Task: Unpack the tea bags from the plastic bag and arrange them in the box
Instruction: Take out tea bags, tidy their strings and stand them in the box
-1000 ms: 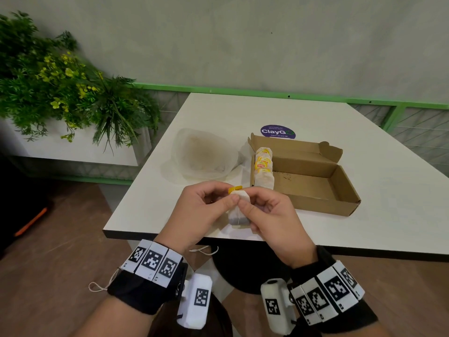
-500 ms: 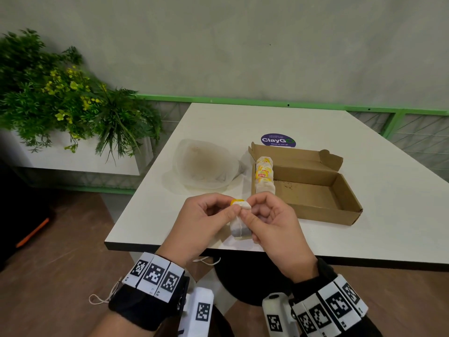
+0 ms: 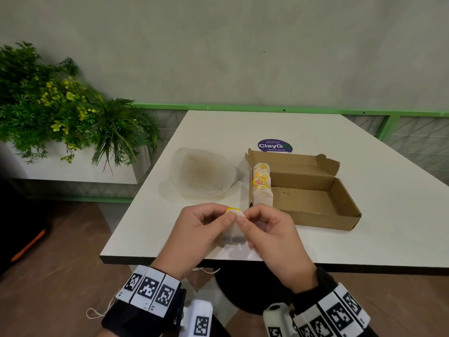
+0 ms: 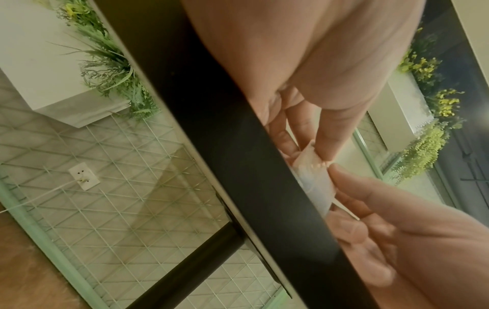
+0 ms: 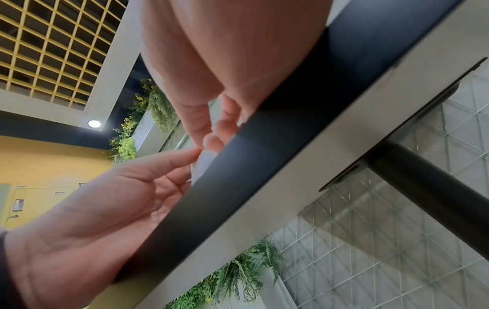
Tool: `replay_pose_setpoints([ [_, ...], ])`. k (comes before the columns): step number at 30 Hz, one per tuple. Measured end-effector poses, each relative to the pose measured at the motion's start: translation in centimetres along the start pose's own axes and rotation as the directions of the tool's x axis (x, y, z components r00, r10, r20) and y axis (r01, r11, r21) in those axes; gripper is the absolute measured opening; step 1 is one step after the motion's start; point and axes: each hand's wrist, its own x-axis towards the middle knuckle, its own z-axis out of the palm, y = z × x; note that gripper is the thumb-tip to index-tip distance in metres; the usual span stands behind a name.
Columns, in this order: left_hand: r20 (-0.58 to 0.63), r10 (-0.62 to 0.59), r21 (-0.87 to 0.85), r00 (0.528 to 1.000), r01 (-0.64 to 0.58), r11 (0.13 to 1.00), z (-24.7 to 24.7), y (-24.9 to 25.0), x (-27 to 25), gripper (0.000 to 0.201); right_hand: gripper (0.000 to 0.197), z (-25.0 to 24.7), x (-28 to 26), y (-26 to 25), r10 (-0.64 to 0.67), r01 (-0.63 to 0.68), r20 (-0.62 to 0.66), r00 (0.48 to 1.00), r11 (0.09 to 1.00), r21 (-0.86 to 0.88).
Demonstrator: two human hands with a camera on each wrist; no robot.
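Both hands meet over the near edge of the counter (image 3: 315, 246), pinching one tea bag (image 3: 235, 226) by its top. The left hand (image 3: 199, 229) and right hand (image 3: 272, 237) each grip with thumb and forefinger, probably to tidy its yellow tag (image 3: 232, 209) before boxing. The box (image 3: 340, 215) lies open at 1 o'clock from the hands, with a row of bags (image 3: 262, 184) upright along its left wall. The plastic bag (image 3: 201, 173) lies at 11 o'clock.

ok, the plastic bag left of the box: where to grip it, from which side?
Judgement: pinch the plastic bag at its crumpled edge nearest the cardboard box, coming from above. It lies flattened on the table, so only the raised folds there offer a pinch; both hands are busy with a tea bag.
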Motion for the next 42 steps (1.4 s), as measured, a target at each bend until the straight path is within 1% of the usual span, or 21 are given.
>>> replay_pose_setpoints([
  [2, -0.015, 0.014, 0.003, 1.0, -0.014, 1.0, 0.2, -0.14, -0.01, 0.012, 0.01, 0.07, -0.08, 0.05, -0.014, 0.014, -0.012, 1.0, 1.0, 0.0],
  [4, -0.071, 0.027, -0.011, 0.997, -0.028, 1.0, 0.42, -0.38, 0.12, 0.02, 0.011, 0.1, -0.1, 0.13, -0.03, 0.03, -0.038, 0.999, 1.0, -0.003],
  [6, -0.112, 0.035, -0.006, 0.993, -0.036, 0.999, 0.38, -0.47, 0.24, 0.02, 0.011, 0.16, -0.09, 0.19, -0.04, 0.038, -0.074, 0.996, 0.999, -0.017],
  [9, -0.062, 0.062, 0.045, 0.996, -0.059, 0.997, 0.25, -0.38, 0.1, 0.009, 0.011, 0.24, -0.14, 0.09, -0.036, 0.034, -0.099, 0.994, 0.999, -0.016],
  [12, -0.049, 0.048, 0.049, 0.998, -0.046, 0.998, 0.42, -0.16, -0.02, 0.016, 0.011, 0.29, -0.24, -0.04, -0.042, 0.041, -0.082, 0.996, 0.999, -0.02],
  [16, -0.011, 0.057, 0.067, 0.998, -0.056, 0.996, 0.74, 0.05, -0.17, 0.014, 0.008, 0.42, -0.35, 0.05, -0.07, 0.067, -0.044, 0.997, 0.996, -0.051],
  [20, 0.044, 0.074, 0.101, 0.996, -0.078, 0.992, 0.76, 0.31, -0.42, 0.02, 0.018, 0.39, -0.37, 0.2, -0.056, 0.054, -0.017, 0.998, 0.996, -0.075],
  [22, 0.047, 0.066, 0.099, 0.997, -0.07, 0.993, 0.65, 0.37, -0.38, 0.018, 0.024, 0.42, -0.39, 0.15, -0.036, 0.035, -0.012, 0.999, 0.996, -0.077],
  [25, 0.032, 0.066, 0.087, 0.997, -0.069, 0.994, 0.46, 0.29, -0.26, 0.012, 0.024, 0.44, -0.38, 0.04, -0.004, 0.003, -0.013, 1.0, 0.997, -0.072],
  [29, 0.073, 0.056, 0.039, 0.996, -0.059, 0.997, 0.69, 0.5, -0.34, 0.016, 0.015, 0.55, -0.39, 0.16, -0.039, 0.036, -0.022, 0.999, 0.992, -0.121],
  [32, 0.061, 0.072, 0.09, 0.996, -0.078, 0.993, 0.65, 0.25, -0.22, 0.011, 0.025, 0.67, -0.49, 0.41, -0.065, 0.063, -0.006, 0.998, 0.985, -0.163],
  [34, 0.047, 0.091, 0.103, 0.995, -0.096, 0.99, 0.47, 0.09, -0.19, 0.014, 0.025, 0.65, -0.44, 0.49, -0.057, 0.053, -0.023, 0.998, 0.99, -0.127],
  [36, 0.025, 0.103, 0.09, 0.994, -0.105, 0.99, 0.36, 0.04, -0.16, 0.019, 0.022, 0.46, -0.21, 0.59, -0.024, 0.02, -0.075, 0.997, 0.999, -0.043],
  [38, 0.016, 0.098, 0.073, 0.995, -0.099, 0.992, 0.26, -0.01, -0.07, 0.019, 0.013, 0.33, 0.02, 0.56, -0.001, 0.005, -0.107, 0.994, 0.999, 0.038],
  [40, 0.039, 0.091, 0.091, 0.995, -0.094, 0.991, 0.07, -0.15, -0.01, 0.016, 0.008, 0.43, 0.11, 0.5, -0.001, 0.007, -0.104, 0.995, 0.998, 0.063],
  [42, 0.073, 0.077, 0.114, 0.994, -0.085, 0.99, -0.07, -0.2, -0.06, 0.016, 0.009, 0.49, 0.12, 0.5, 0.0, 0.004, -0.091, 0.996, 0.999, 0.052],
])
